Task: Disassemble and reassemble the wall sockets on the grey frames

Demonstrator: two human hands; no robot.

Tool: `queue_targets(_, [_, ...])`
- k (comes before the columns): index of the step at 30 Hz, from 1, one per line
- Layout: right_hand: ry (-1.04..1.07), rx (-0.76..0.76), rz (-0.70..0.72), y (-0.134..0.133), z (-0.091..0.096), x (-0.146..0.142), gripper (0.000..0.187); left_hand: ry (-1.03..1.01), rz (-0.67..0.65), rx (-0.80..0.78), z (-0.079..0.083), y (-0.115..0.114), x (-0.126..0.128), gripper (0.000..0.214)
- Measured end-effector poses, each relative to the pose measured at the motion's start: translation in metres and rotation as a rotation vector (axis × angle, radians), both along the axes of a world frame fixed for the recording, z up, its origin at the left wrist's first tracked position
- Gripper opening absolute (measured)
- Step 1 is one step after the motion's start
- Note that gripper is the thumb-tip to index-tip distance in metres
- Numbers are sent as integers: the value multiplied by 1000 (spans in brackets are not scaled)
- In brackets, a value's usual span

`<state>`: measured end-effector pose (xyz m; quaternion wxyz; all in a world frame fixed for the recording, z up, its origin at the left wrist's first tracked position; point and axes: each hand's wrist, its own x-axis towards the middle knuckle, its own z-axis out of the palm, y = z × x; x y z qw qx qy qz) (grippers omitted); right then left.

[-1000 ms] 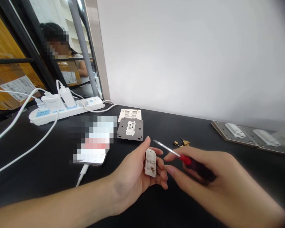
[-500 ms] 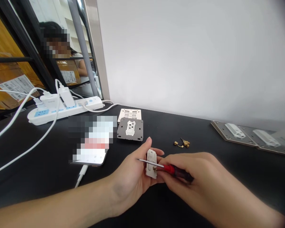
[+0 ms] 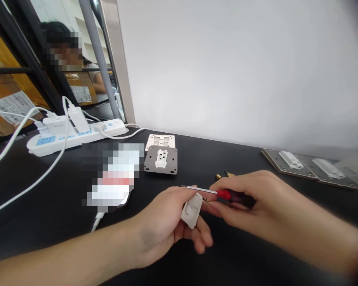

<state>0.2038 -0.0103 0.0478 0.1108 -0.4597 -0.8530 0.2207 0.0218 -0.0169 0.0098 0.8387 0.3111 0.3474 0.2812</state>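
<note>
Low over the black table, my left hand [image 3: 170,210] is closed round a small white plastic housing [image 3: 192,210], its hollow side tilted up toward me. My right hand [image 3: 250,198] grips a screwdriver [image 3: 223,194] with a red and dark handle; its metal shaft points left, above the housing. A tiny brass-coloured piece [image 3: 205,200] shows at the right fingertips, close to the housing's right edge. Just behind the right hand lie small brass parts [image 3: 229,174], partly hidden by it.
A grey switch plate [image 3: 150,165] overlaps a white frame [image 3: 170,140] behind my hands. To the left are a lit phone [image 3: 116,174], a charging cable [image 3: 98,220] and a white power strip [image 3: 35,149]. Grey panels [image 3: 276,159] lie far right. A person [image 3: 100,83] appears at upper left.
My right hand has moved up and right with the screwdriver, lifting the brass-coloured piece off the housing. My left hand has tilted the housing, and its thumb has come down.
</note>
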Motion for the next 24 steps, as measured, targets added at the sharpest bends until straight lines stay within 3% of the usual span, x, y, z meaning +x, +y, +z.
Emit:
queue_targets(3, [6,-71,117,4,3,3,20,75,-94,-15,1,2,-4,59])
queue_targets(6, [10,-4,213,5,2,3,18,52,-136,-76,1,2,-6,64])
queue_targets(11, [-55,84,258,7,4,-2,13,-23,-163,-151,1,2,-9,56])
queue_targets(16, [-85,78,281,9,10,-5,16,-18,-249,-126,1,3,-12,71])
queue_targets(19, [-72,32,273,9,11,-6,20,-23,-321,-125,0,5,-14,83])
queue_targets(24, [-51,-200,187,7,15,-11,18,-13,-395,-162,-1,7,-15,97])
